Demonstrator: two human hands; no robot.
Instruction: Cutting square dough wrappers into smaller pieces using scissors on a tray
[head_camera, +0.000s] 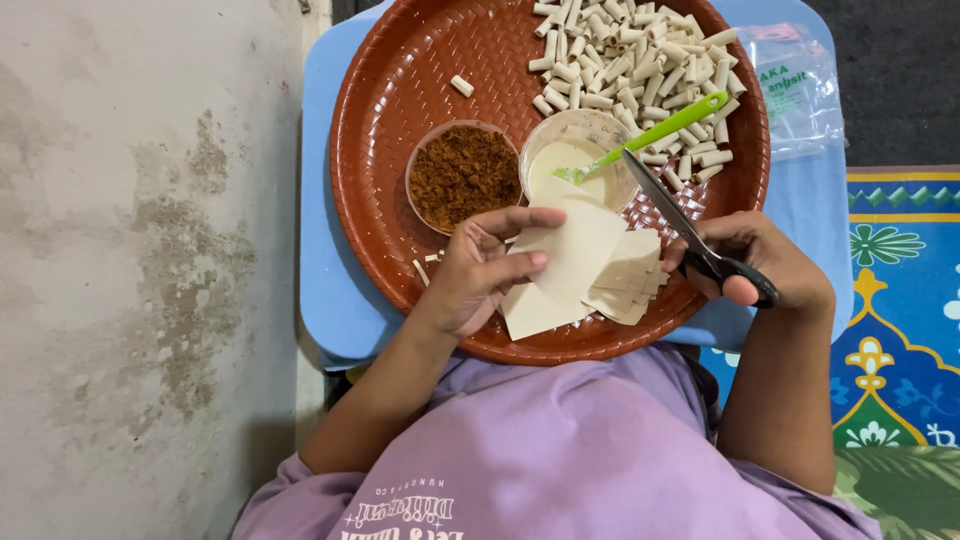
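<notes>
Lavender shirt (560, 450): nearest the lens, filling the near edge of the frame, worn by the person at work.
Left hand (478, 272): fingers and thumb pinch the near-left edge of a pale square pastry sheet (572, 252), lifting it over the tray.
Right hand (765, 262): fingers closed through the black handles of a pair of scissors (678, 218), the blades together and pointing far-left, tips near the cream bowl.
Pastry stack (625, 285): more pale sheets, cut to smaller pieces, lie fanned just right of the held sheet, touching it, on the near part of the tray.
Tray (400, 90): round, reddish-brown, woven pattern, resting on a light blue board (320, 240).
Brown filling (462, 177): a small clear cup of crumbly brown shreds, left of centre, just beyond the left hand.
Cream bowl (580, 150): clear cup of pale paste beside the brown cup, a green-handled spreader (660, 130) leaning in it.
Rolled pieces (640, 70): a heap of small pale tubes on the far right of the tray; one lies apart, far-left.
Plastic bag (800, 90): clear, at the far right on the board.
Surroundings: stained concrete floor left, patterned blue mat right.
</notes>
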